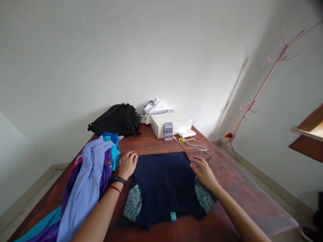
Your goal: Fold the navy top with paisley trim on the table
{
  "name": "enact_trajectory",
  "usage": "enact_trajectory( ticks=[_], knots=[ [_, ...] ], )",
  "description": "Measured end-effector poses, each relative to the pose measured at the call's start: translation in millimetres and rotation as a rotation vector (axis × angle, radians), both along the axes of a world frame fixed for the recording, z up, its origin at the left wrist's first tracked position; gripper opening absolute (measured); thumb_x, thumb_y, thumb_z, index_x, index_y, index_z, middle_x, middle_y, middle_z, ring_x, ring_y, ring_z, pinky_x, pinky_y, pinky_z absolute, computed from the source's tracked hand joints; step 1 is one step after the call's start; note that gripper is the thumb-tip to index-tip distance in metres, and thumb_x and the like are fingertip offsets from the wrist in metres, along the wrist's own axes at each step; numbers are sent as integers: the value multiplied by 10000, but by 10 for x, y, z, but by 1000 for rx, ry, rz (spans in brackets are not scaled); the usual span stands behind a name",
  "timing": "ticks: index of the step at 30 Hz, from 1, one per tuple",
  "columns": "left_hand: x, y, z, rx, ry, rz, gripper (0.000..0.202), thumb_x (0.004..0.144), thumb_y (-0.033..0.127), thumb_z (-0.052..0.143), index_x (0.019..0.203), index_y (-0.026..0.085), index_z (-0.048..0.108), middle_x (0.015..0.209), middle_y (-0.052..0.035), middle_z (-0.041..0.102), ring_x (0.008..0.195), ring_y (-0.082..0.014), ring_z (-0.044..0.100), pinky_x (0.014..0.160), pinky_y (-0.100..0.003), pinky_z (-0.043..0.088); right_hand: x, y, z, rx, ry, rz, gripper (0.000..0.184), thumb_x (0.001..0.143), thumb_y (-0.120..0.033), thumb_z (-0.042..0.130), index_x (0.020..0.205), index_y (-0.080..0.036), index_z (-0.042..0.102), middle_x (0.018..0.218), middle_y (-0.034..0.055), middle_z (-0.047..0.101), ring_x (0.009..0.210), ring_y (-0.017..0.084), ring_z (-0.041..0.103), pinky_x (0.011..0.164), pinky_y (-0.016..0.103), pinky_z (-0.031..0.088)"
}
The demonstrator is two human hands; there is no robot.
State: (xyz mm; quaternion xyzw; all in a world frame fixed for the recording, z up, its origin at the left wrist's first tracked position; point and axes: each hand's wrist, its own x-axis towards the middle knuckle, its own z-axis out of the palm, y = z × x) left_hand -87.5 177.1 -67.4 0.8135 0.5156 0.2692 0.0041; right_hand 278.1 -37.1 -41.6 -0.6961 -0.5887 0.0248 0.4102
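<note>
A navy shirt (164,181) lies spread on the table, hem away from me and collar end near me. Its short sleeves bear a pale blue swirl pattern, and a light blue tag (173,216) shows at the neck. My left hand (128,164) rests flat at the shirt's far left corner, fingers pointing forward, with a dark band (119,180) and a red cord on the wrist. At the far right corner, my right hand (205,170) has its fingers stretched out and apart beside the edge. Neither hand grips the fabric.
On the left is a pile of clothes (88,174) in lilac, purple and turquoise. Farther back stand a black backpack (111,120), a white box (174,120), a phone (168,131) and a white device (186,133) with a cable. A pink coat rack (267,77) leans right of the wooden table (242,201).
</note>
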Motion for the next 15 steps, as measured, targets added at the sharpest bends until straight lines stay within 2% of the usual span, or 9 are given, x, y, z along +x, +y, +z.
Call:
enact_trajectory(
  ticks=[3,6,8,12,15],
  knots=[
    [-11,33,-1,-17,-22,-58,284,995,341,487,1134,238,712,1286,-103,632,1251,-294,543,1040,-444,418,-391,-569,50,10,-55,-35,303,955,-396,525,1168,-268,698,1308,103,583,1240,285,551,1078,514,446],
    [-11,79,1,-40,-47,-147,263,969,341,530,1109,235,726,1267,-95,644,1227,-281,570,1061,-439,427,-851,-1084,0,-6,-90,-58,275,966,-356,523,1172,-279,689,1327,106,569,1257,298,534,1068,526,459],
    [-5,108,9,-52,-73,-202,249,944,319,558,1098,217,725,1282,-103,634,1216,-272,582,1069,-427,439,-1116,-1336,-56,-56,-108,-41,264,967,-332,530,1178,-290,683,1300,105,580,1219,292,559,1042,506,488],
    [15,133,44,-51,-133,-300,304,908,292,585,1174,179,682,1391,-131,556,1302,-267,526,1126,-423,408,-1384,-1580,-131,-138,-131,-56,281,971,-314,513,1209,-294,660,1184,95,619,1089,266,615,961,459,543],
    [23,121,81,-75,-135,-401,302,902,295,589,1169,186,676,1321,-107,617,1259,-246,564,1116,-409,425,-1403,-1604,-153,-160,-167,-117,338,965,-316,509,1281,-285,624,1204,103,616,1091,271,616,944,458,547]
  ],
)
